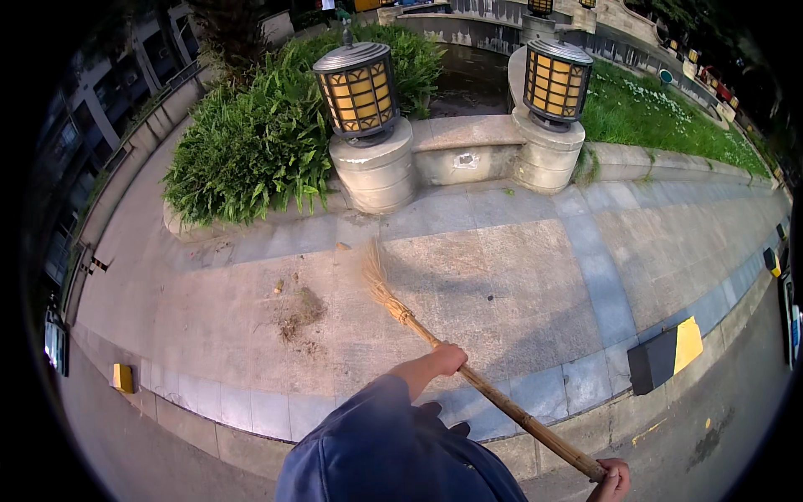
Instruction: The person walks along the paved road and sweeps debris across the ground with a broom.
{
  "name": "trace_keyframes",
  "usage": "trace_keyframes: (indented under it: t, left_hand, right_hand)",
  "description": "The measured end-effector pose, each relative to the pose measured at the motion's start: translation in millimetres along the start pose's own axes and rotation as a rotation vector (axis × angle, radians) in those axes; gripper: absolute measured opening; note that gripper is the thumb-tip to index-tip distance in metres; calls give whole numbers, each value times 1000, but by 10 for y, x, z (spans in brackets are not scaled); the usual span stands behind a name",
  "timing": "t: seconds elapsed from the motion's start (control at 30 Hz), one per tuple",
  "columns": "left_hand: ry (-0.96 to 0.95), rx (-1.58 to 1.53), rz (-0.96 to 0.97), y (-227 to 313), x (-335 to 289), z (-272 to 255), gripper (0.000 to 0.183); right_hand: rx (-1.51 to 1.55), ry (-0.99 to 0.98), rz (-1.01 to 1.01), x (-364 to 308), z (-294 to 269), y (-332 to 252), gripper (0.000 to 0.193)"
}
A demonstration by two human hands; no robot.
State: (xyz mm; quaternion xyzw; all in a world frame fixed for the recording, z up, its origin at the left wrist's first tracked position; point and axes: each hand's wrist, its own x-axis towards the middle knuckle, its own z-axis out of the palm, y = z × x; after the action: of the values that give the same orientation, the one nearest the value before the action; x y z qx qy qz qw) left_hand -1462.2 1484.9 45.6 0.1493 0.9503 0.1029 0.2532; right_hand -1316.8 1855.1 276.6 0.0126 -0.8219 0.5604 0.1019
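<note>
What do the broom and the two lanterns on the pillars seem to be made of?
The broom handle looks like bamboo: tan, slightly glossy, jointed. The broom head seems to be dry plant fibre, straw-coloured and wispy. The left lantern and right lantern have dark, probably metal frames and shiny grey caps; their amber panes could be glass or plastic.

Two yellow-paned lanterns [358,92] on stone pedestals [376,177]; shrubs [251,142] left, lawn [640,121] right.

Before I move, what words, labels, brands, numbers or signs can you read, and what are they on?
No text can be read anywhere in view.
Broom: no lettering seen.
Large black-and-yellow block: none seen.
Pale patch on the low wall: too small to tell whether it bears writing.
</note>
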Motion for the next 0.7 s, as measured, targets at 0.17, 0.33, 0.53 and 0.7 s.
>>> trace_keyframes:
  t: [0.17,0.33,0.53,0.7]
  left_hand:
    - [65,-34,122,61,-90,300,10]
    - [297,-82,211,-22,335,236,7]
    - [370,-1,221,-481,482,-325,9]
    - [322,-125,74,-1292,101,-249,9]
  right_hand:
    - [-83,279,273,-29,-204,633,34]
    - [-3,296,283,-197,-106,241,33]
    - [-38,360,6,-469,517,-146,41]
    - [-101,75,-140,-482,1531,-722,33]
